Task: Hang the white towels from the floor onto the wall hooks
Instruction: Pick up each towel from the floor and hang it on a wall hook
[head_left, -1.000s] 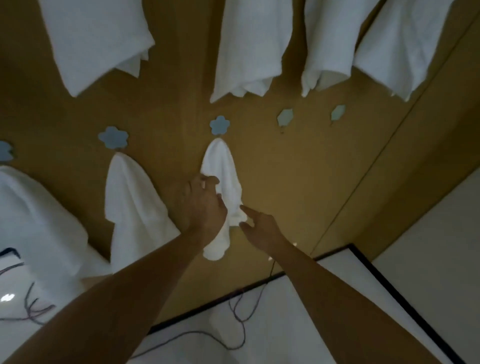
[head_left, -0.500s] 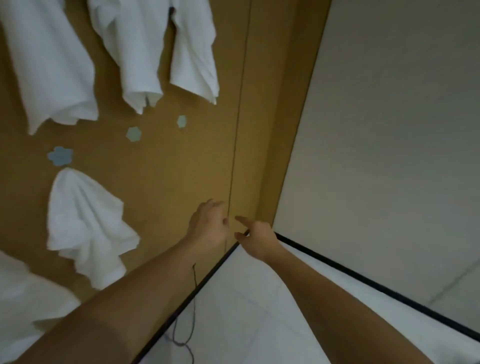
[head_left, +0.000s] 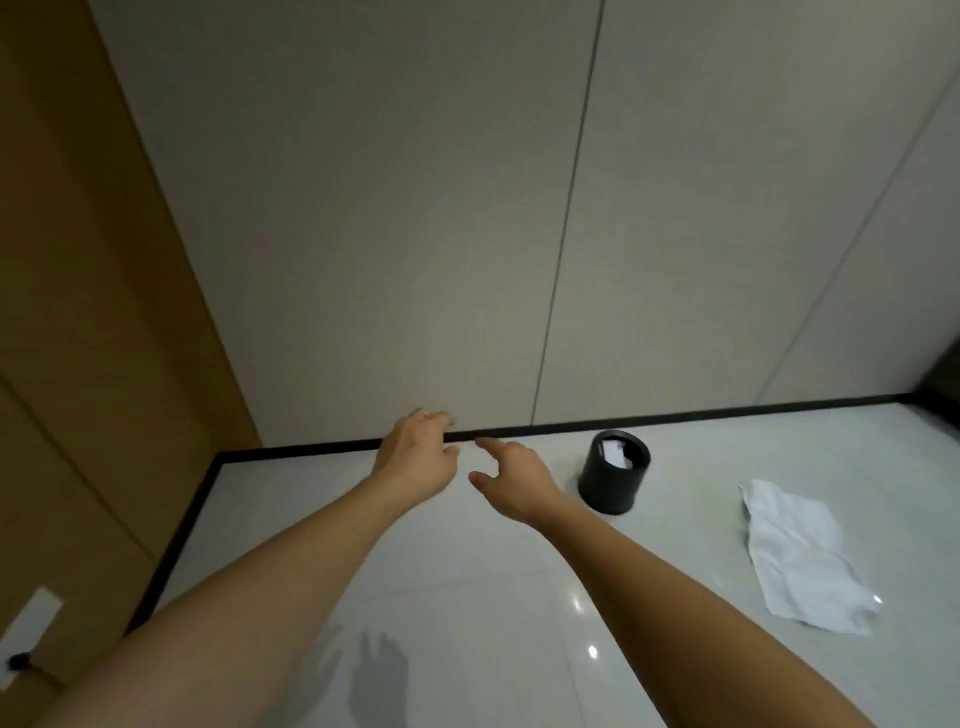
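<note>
Between towels: left hand (head_left: 415, 457) & right hand (head_left: 511, 480) empty, fingers loose, apart; next, reach white towel (head_left: 800, 564) by floor's (head_left: 467, 597) right edge.

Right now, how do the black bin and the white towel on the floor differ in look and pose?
The black bin stands upright as a dark, rigid cylinder with an open top; the white towel lies flat and crumpled, pale and soft. The black bin is nearer the wall's black baseboard; the white towel lies farther right and closer to the camera. Something white shows inside the bin. Both rest on the glossy floor, untouched by either hand.
</note>
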